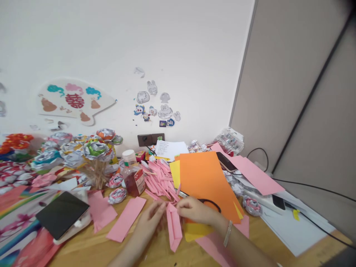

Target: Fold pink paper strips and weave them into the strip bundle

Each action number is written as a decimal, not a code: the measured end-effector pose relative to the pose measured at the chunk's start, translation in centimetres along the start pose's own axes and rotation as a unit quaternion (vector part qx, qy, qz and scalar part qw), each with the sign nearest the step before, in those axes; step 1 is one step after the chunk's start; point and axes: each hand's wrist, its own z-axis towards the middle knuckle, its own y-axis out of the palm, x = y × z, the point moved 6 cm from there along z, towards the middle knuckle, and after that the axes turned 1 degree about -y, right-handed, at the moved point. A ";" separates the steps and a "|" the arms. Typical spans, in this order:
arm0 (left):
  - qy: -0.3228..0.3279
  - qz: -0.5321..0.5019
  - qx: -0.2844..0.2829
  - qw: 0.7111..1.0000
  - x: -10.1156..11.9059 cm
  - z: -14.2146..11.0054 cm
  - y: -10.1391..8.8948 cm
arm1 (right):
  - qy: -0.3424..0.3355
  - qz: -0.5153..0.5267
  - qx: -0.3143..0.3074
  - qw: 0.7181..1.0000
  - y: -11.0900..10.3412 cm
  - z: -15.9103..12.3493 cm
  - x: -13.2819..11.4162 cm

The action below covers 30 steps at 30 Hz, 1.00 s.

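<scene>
A folded pink paper strip (174,228) hangs between my two hands, its long edges creased inward. My left hand (151,218) pinches it near the upper left corner. At the upper right edge, the fingers of my right hand (196,211) are closed on the same strip. Just beyond my hands lies a heap of folded pink paper pieces (158,176). A flat pink paper rectangle (127,218) rests left of my left hand. Scissors with a black handle (213,202) lie partly hidden behind my right hand, on orange paper (204,178).
A bottle of reddish liquid (133,180) stands behind my left hand. Paper flowers (96,150) on sticks crowd the left back. A dark tablet-like object (62,215) lies at left. White sheets (294,230), a phone (226,162) and black cables are on the right.
</scene>
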 end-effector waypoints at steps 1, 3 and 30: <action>0.004 -0.005 -0.007 1.000 -0.1 0.1 0.0 | -0.003 -0.022 -0.014 1.000 0.3 -0.1 -0.1; 0.015 0.000 -0.030 0.999 -0.3 0.1 0.1 | -0.005 -0.058 -0.036 0.998 0.8 -0.3 -0.2; 0.001 -0.014 -0.024 1.000 -0.1 0.5 -0.7 | 0.009 0.167 0.082 0.983 -1.4 0.5 1.6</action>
